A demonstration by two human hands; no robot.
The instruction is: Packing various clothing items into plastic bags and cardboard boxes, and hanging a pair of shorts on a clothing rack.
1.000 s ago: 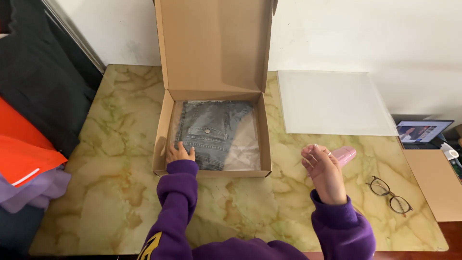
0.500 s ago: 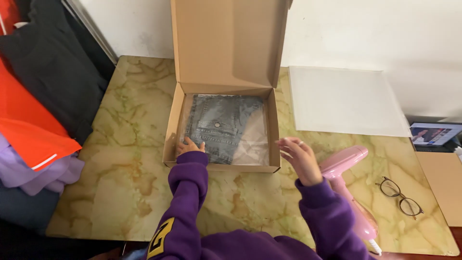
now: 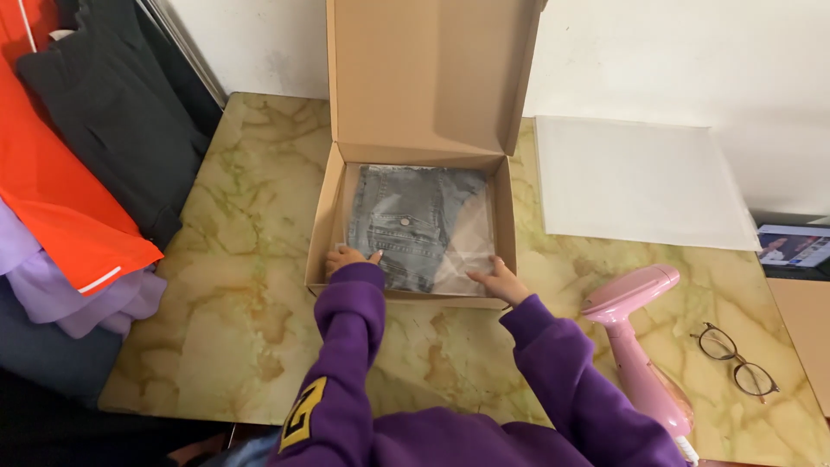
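Since the earlier frame, the right hand (image 3: 500, 278) has been brought from the steamer (image 3: 638, 346) to the box (image 3: 406, 130). Both hands are now laid flat, fingers together and clamped on nothing, on the near corners of the bagged jeans (image 3: 413, 227), the left hand (image 3: 347, 257) opposite, apparently so that the bag is pressed level inside the box on the table (image 3: 233, 337). Glasses (image 3: 735, 356) lie apart.

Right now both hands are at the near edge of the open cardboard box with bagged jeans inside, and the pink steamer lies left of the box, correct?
Not quite. The head view shows the pink steamer lying to the right of the cardboard box, near the glasses. The rest holds: the left hand and right hand are at the box's near edge, bagged jeans inside.
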